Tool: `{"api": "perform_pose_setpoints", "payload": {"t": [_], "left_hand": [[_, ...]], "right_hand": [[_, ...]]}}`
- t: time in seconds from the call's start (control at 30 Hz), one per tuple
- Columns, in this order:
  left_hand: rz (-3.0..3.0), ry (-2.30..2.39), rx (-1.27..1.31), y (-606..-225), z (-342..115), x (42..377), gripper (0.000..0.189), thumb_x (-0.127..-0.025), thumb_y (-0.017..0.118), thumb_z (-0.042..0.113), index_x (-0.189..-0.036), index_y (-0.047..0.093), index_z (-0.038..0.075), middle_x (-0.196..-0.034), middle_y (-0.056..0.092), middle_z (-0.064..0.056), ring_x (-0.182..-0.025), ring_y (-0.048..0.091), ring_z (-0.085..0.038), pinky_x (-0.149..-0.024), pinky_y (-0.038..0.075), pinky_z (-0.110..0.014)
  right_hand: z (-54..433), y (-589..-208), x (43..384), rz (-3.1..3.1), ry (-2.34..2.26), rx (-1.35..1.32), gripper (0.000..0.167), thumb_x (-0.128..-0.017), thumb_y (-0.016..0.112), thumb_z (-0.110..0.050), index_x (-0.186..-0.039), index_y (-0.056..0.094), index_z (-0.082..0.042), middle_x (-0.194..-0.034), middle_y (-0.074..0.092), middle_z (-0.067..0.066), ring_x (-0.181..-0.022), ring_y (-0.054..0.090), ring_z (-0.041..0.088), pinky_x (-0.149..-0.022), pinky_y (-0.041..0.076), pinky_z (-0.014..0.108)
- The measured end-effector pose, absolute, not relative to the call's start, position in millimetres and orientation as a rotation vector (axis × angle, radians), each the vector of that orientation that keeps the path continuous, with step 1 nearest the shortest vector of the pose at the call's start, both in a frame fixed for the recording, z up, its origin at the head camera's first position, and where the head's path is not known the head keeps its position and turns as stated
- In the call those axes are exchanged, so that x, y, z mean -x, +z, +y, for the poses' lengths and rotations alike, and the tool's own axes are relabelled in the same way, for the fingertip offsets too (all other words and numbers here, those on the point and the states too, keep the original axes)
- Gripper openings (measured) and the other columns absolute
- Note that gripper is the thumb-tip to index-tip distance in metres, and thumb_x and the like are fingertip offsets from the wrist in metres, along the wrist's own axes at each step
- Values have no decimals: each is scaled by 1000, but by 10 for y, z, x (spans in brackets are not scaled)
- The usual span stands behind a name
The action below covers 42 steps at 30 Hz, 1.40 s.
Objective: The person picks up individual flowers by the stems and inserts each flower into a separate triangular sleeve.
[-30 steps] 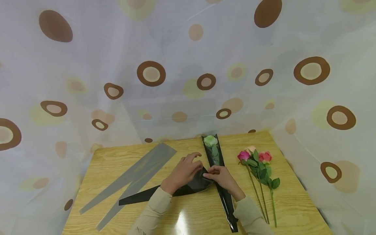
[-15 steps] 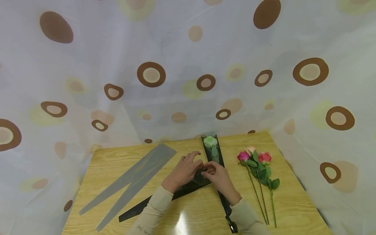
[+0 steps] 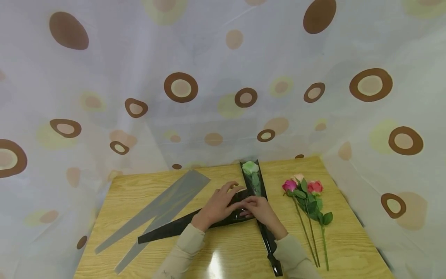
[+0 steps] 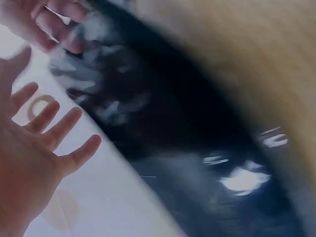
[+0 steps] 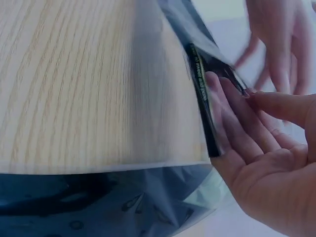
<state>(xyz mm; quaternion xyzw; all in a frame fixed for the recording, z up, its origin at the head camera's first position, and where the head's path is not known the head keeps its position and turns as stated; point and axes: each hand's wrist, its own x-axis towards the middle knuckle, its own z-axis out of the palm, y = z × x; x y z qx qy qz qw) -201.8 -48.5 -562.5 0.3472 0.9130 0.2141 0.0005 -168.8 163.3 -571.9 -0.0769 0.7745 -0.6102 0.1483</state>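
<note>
A black tapered flower sleeve [image 3: 167, 229] with a clear film face slants across the middle in the head view, its wide mouth up by the hands. My right hand [image 3: 263, 212] pinches the edge of that mouth between thumb and fingers; in the right wrist view the fingers [image 5: 247, 116] lie against the film by a dark strip with small lettering. My left hand [image 3: 217, 205] hovers over the sleeve, and the left wrist view shows its fingers [image 4: 81, 153] spread, holding nothing. Just beyond the right hand, a pale green-white rose [image 3: 250, 167] lies inside another black sleeve [image 3: 268, 240].
Grey tapered sleeves [image 3: 167, 201] lie overlapped at the left of the wooden table [image 3: 223, 255]. To the right are three loose artificial roses: magenta [image 3: 289, 185], peach [image 3: 298, 178] and coral [image 3: 315, 187]. A spotted white curtain [image 3: 216, 77] surrounds the table's back and sides.
The held sleeve's narrow end swung toward the person, then back up over the grey sleeves. My left fingers have straightened near the mouth, while my right hand keeps its pinch.
</note>
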Motion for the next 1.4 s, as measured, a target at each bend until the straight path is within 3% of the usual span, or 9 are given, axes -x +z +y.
{"api": "perform_pose_setpoints", "payload": {"t": [0.17, 0.33, 0.5, 0.93, 1.4], "left_hand": [[2801, 721, -947, -5786, -635, 1977, 92, -94, 71, 64, -167, 31, 26, -165, 42, -3, -147, 51, -27, -119, 40, -58], [2802, 712, -902, -5908, -724, 1935, 105, -86, 78, 68, -168, 28, 28, -165, 44, -2, -149, 49, -28, -121, 38, -58], [2823, 682, -897, -5960, -746, 1875, 103, -86, 77, 68, -168, 30, 26, -165, 45, -2, -149, 49, -27, -121, 37, -59], [2789, 637, -919, -5999, -746, 1754, 100, -89, 75, 67, -168, 30, 26, -166, 44, -3, -151, 47, -27, -123, 36, -59], [2817, 558, -940, -6000, -648, 1760, 100, -89, 74, 68, -167, 31, 23, -154, 49, -1, -139, 55, -20, -117, 42, -53]], "right_hand": [[1741, -5730, 1729, 2138, -1811, 172, 40, -113, 54, -25, -128, 66, 10, -132, 71, 28, -100, 80, 29, -83, 64, 30], [1833, -5747, 1756, 2054, -1855, 183, 43, -113, 53, -29, -134, 64, 7, -137, 70, 23, -107, 79, 27, -92, 62, 32], [1866, -5743, 1761, 1924, -1887, 155, 39, -114, 50, -30, -129, 63, 3, -136, 73, 14, -111, 78, 22, -92, 63, 31], [1935, -5780, 1757, 1719, -1853, 205, 37, -116, 45, -28, -132, 55, 4, -147, 61, 30, -124, 71, 36, -102, 60, 42], [1960, -5787, 1773, 1697, -1843, 251, 33, -114, 49, -30, -129, 59, -2, -150, 58, 29, -127, 69, 36, -102, 59, 41]]}}
